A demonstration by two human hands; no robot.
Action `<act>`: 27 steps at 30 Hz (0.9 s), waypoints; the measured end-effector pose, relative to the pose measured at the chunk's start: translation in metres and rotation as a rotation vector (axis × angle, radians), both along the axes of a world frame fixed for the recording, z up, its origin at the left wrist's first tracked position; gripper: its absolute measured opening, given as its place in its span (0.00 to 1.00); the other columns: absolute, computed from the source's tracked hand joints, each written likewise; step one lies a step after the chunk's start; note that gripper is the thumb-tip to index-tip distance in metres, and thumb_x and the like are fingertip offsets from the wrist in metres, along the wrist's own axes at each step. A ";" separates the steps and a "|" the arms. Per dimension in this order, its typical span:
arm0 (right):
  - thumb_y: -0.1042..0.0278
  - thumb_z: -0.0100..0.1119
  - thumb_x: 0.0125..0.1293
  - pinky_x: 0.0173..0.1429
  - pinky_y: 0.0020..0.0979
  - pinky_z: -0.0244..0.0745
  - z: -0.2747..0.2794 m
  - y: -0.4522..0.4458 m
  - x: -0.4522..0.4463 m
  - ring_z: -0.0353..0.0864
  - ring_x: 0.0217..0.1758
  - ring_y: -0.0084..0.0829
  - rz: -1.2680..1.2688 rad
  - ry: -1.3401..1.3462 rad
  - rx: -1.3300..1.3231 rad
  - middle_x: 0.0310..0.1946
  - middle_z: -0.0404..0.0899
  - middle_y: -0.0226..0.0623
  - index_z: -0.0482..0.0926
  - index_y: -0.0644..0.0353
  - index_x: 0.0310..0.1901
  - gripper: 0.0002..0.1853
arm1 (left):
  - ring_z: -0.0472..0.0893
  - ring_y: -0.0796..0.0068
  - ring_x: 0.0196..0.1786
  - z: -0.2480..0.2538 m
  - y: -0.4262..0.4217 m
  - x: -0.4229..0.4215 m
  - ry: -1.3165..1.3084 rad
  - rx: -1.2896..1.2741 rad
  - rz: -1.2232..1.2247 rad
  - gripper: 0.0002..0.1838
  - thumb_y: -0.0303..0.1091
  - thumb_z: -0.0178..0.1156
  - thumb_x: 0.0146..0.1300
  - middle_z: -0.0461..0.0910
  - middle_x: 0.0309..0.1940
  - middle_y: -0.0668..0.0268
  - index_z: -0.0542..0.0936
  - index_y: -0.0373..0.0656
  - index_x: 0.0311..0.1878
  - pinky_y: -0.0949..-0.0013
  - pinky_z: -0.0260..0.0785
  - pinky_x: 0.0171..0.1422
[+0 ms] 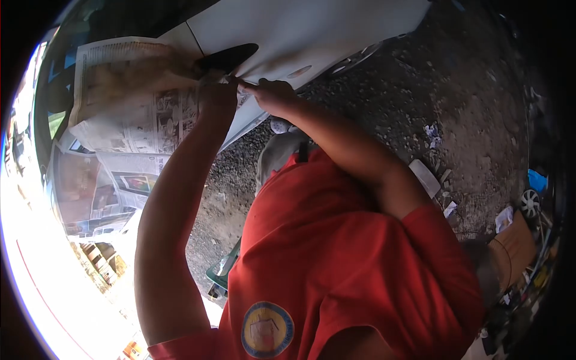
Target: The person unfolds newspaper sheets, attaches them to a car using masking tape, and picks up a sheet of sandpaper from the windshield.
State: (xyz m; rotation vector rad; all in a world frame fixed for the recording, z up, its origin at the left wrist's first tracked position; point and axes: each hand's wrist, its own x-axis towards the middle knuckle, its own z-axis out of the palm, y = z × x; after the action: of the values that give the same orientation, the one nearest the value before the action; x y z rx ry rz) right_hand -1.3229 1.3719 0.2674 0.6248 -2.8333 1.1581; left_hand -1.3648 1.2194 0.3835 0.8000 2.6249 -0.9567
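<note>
at the far left, lower printed sheets (129, 180) with coloured pictures lie below and to the left of the left fingers, overlapped or met by the bottom edge of the newspaper (123, 114). the newspaper covers part of the vehicle just left of the left fingers; its long axis runs roughly sideways across the view, one end at the far left and the other pointing to the fingers, with creases and a shadow across it. the left hand (218, 96) is at the newspaper's right-hand end, fingers bent inward and close together; whether they pinch the paper or only press on it i cannot tell. just above the left fingers, a dark pointed part (231, 58) slants up to the right on the pale body panel (288, 36). the right hand (273, 96) is just right of the left one, index finger stretched out toward the left fingertips, the other fingers curled; whether it grips anything i cannot tell. a bit of printed paper shows below that index finger, and a small oval mark (299, 72) sits on the panel to its upper right. well to the right of both hands and lower down, a white flat piece (425, 178) and brown cardboard (515, 245) lie on the dark ground (474, 120).
</note>
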 end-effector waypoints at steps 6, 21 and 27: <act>0.71 0.45 0.71 0.44 0.45 0.81 0.016 0.007 0.003 0.86 0.37 0.45 -0.009 -0.058 0.037 0.39 0.82 0.46 0.66 0.31 0.76 0.33 | 0.89 0.57 0.45 0.016 0.011 0.001 -0.046 -0.159 -0.014 0.26 0.37 0.49 0.73 0.89 0.41 0.56 0.69 0.50 0.74 0.56 0.78 0.55; 0.71 0.41 0.74 0.43 0.45 0.82 0.021 0.003 0.006 0.87 0.37 0.45 -0.006 -0.127 0.059 0.39 0.82 0.47 0.62 0.28 0.77 0.32 | 0.69 0.64 0.70 -0.003 0.018 0.054 0.066 -0.164 -0.175 0.22 0.33 0.56 0.69 0.70 0.68 0.58 0.77 0.33 0.63 0.55 0.70 0.68; 0.70 0.44 0.74 0.35 0.46 0.82 0.012 -0.001 0.005 0.86 0.32 0.45 -0.021 -0.080 0.018 0.37 0.81 0.48 0.60 0.28 0.78 0.33 | 0.65 0.56 0.75 -0.009 0.009 0.045 0.156 0.358 0.327 0.27 0.31 0.52 0.72 0.68 0.71 0.55 0.66 0.46 0.73 0.50 0.62 0.76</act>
State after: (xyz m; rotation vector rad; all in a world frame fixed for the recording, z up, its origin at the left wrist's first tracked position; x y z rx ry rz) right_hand -1.3180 1.3709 0.2791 0.5603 -2.9123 1.1815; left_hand -1.3195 1.2282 0.3747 0.3511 2.9838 -0.4865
